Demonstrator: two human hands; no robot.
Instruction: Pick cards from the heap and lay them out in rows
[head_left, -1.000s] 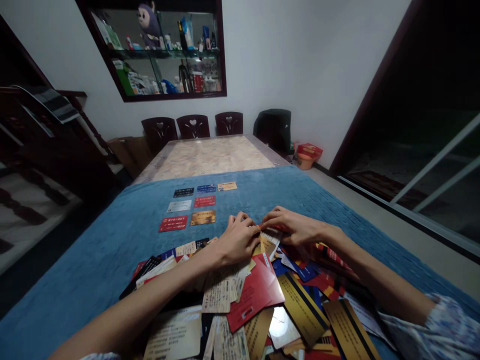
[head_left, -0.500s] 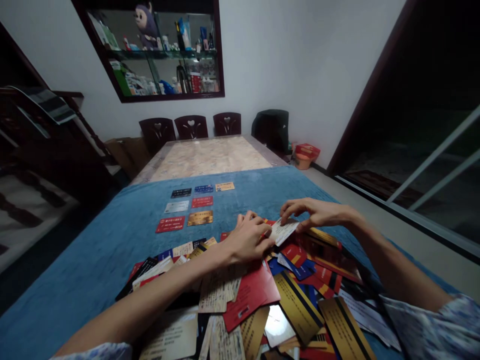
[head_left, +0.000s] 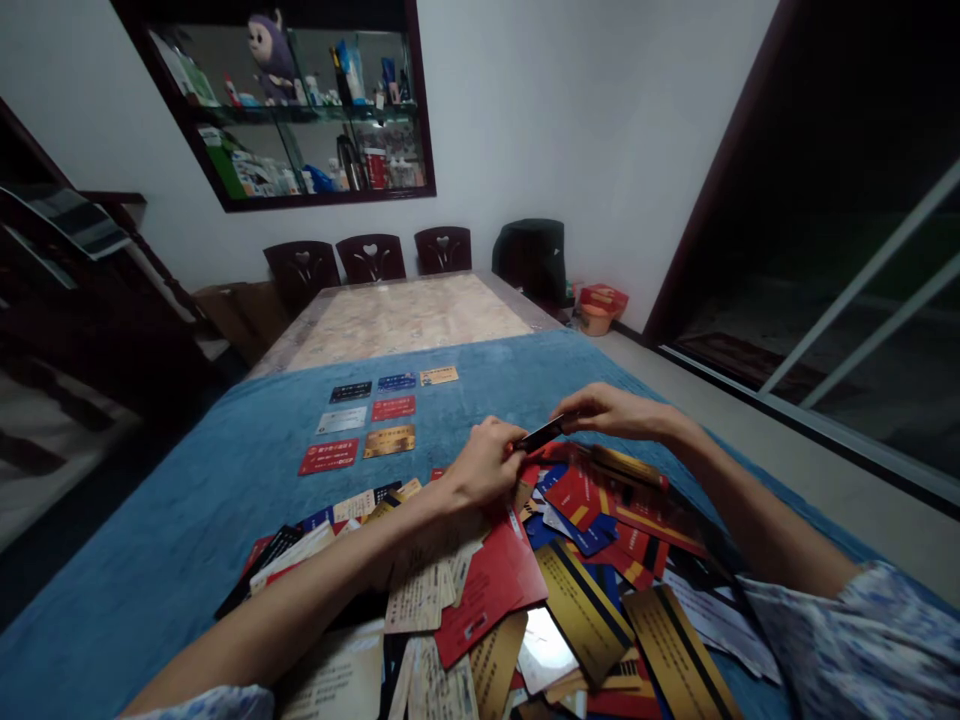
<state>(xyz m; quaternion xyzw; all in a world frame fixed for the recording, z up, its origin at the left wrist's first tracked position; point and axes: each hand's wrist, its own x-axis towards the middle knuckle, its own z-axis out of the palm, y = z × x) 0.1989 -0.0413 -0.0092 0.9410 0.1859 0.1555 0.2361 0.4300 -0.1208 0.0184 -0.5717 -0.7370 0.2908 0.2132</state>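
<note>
Head view shows a thin, dark, flat card (head_left: 543, 434) held up over the far edge of a big messy pile of many-coloured plastic cards (head_left: 491, 585); it is tipped so that it looks very narrow, and I cannot read its face. The person's bare left hand (head_left: 489, 462), above the far middle of the pile, has its fingers bent and pinched on the left end of the dark card; the bare right hand (head_left: 609, 412), above the pile's far right part, has its fingers curled and nearly together on the right end; its thumb is hard to see. Past the pile, to its left, seven cards lie flat and apart in three rows; the row farthest from the pile has a black card (head_left: 351, 392), a dark blue card (head_left: 397, 382) and a pale yellow card (head_left: 439, 375); the middle row has a silvery white card (head_left: 342, 420) and a small-looking red card (head_left: 394, 408); the row nearest the pile has a bright red card (head_left: 330, 456) and a shiny gold card (head_left: 390, 441); under the pile is a soft blue cloth (head_left: 150, 560); far beyond the pile stand three dark brown wooden chairs (head_left: 371, 260) with heart-shaped holes.
</note>
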